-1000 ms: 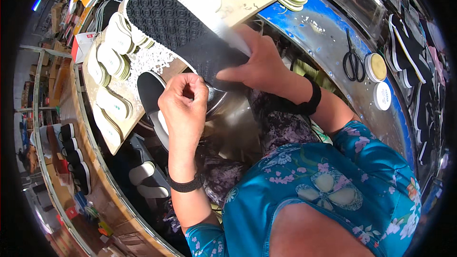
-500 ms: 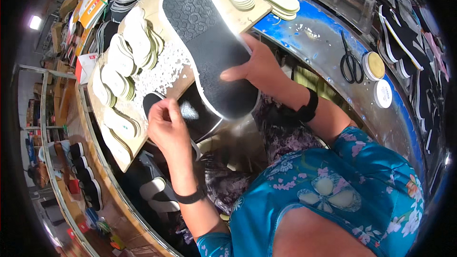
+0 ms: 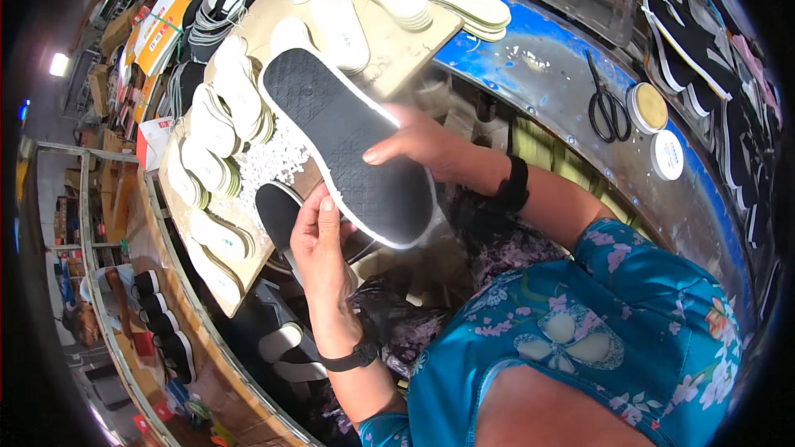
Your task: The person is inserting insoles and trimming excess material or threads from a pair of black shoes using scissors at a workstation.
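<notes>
A black shoe sole (image 3: 339, 141) with a patterned face and a white rim is held up in front of me, its long axis slanting from upper left to lower right. My right hand (image 3: 418, 145) grips its right edge, thumb across the black face and fingers hidden behind. At the sole's lower left edge is my left hand (image 3: 319, 232), thumb and fingertips pinched together against the white rim. Whatever lies between those fingertips is too small to make out. Behind the left hand, a second black sole (image 3: 277, 209) with a pale rim is partly covered.
White scraps (image 3: 269, 157) lie heaped on a wooden board (image 3: 406, 66), beside several stacks of pale insoles (image 3: 236, 99). Rightward, a blue-edged metal bench (image 3: 546, 87) carries black scissors (image 3: 609, 112), an open tin (image 3: 648, 108) and its white lid (image 3: 667, 156). Black shoes (image 3: 687, 50) stand farther right.
The sole has dropped lower and farther from view, uncovering insoles and a round white tin on the board. My left hand has moved right, from beside the sole onto its rim.
</notes>
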`<state>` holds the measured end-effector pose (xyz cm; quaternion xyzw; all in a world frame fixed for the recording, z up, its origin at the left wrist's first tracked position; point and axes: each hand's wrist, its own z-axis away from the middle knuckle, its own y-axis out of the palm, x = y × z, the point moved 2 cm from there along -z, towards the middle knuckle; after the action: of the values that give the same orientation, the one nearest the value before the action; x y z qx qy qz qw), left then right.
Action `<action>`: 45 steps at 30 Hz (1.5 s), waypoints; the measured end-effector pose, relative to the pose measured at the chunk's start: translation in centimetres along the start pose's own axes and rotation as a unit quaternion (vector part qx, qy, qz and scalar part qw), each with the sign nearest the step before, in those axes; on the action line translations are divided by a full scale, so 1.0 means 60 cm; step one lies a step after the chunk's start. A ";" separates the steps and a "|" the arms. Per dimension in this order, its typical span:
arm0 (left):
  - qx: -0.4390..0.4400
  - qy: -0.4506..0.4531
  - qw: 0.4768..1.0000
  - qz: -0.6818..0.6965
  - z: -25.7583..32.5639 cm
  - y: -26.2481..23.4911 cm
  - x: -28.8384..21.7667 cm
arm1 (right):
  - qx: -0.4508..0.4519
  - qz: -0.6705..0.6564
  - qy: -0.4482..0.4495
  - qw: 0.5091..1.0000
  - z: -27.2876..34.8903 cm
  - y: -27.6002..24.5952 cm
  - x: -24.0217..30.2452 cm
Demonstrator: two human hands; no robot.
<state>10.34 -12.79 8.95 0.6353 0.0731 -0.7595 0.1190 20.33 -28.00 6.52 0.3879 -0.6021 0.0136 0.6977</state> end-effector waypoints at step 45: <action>-0.068 -0.009 0.992 -0.104 0.021 -0.028 0.011 | -0.016 0.025 0.005 1.000 0.021 0.021 -0.022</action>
<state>8.56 -11.57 8.45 0.6081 0.1887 -0.7666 0.0831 18.31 -27.25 6.05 0.3615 -0.6081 0.0236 0.7064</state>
